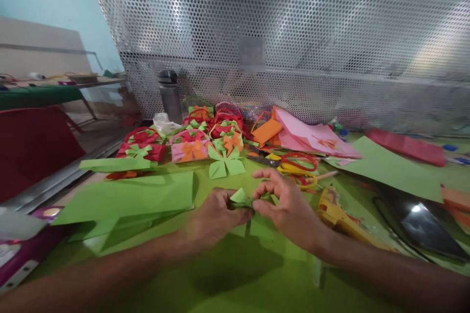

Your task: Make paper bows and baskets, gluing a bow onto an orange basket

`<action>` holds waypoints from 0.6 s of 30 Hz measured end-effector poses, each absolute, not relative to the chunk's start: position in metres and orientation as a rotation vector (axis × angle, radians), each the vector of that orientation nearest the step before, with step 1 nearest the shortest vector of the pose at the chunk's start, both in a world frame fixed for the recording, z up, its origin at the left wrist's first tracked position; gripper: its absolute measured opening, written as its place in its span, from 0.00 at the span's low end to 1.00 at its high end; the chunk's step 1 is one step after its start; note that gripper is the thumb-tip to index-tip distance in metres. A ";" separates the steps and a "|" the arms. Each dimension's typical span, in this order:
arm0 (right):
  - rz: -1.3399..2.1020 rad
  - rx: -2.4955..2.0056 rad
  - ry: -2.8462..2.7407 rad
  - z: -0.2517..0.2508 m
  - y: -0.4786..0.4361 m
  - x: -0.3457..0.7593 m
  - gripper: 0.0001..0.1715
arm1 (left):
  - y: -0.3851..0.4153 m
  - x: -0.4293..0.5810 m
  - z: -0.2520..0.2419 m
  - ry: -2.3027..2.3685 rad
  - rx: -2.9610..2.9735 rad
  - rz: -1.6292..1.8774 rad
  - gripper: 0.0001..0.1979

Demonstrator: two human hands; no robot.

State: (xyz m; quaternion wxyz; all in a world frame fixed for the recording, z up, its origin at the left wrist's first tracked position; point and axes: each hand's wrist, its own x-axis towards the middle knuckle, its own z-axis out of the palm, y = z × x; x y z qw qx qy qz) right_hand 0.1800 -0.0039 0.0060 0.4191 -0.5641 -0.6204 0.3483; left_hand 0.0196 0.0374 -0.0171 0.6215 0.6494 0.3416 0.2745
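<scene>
Pinching a small folded green piece (240, 196) between them, the two hands meet just above the bare middle of the green counter (220, 279), forearms reaching in from both lower corners. A translucent stick (318, 274) lies near the right wrist, and a purple device (55, 234) sits at the left edge. The left hand (218, 212) grips the piece between thumb and curled fingers; the right hand (281, 200) pinches its other end with thumb and index finger, the remaining fingers bent and raised. One pale, pointed flap stands up from the piece; the fingers hide much of the rest. The right forearm partly covers a yellow glue gun (334, 212), with a dark, glossy device (429, 227) farther right. Green sheets (147, 195) lie beyond the left forearm. Just past the hands come a four-lobed green cutout (224, 162) and scissors (299, 160) with red and yellow handles, crowding the space ahead. Farther on cluster little bow-trimmed bags, among them a pink bag (189, 151), with pink sheets (306, 132) to their right. Behind stand a dark bottle (171, 98) and a perforated metal panel (293, 10).
</scene>
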 end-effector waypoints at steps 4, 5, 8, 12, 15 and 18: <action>0.886 -1.380 -1.571 0.005 -0.005 0.180 0.24 | 0.035 0.019 -0.013 0.788 1.502 0.622 0.10; 0.878 -1.373 -1.582 0.005 -0.005 0.180 0.23 | 0.034 0.019 -0.012 0.788 1.502 0.613 0.10; 0.861 -1.364 -1.608 0.006 -0.005 0.180 0.21 | 0.033 0.020 -0.009 0.794 1.496 0.587 0.10; 0.841 -1.385 -1.611 0.005 -0.005 0.178 0.21 | 0.033 0.021 -0.009 0.807 1.499 0.592 0.09; 0.802 -1.413 -1.631 0.004 -0.005 0.177 0.21 | 0.034 0.021 -0.012 0.818 1.517 0.598 0.08; 0.769 -1.411 -1.654 0.006 -0.005 0.179 0.20 | 0.035 0.022 -0.014 0.805 1.508 0.611 0.10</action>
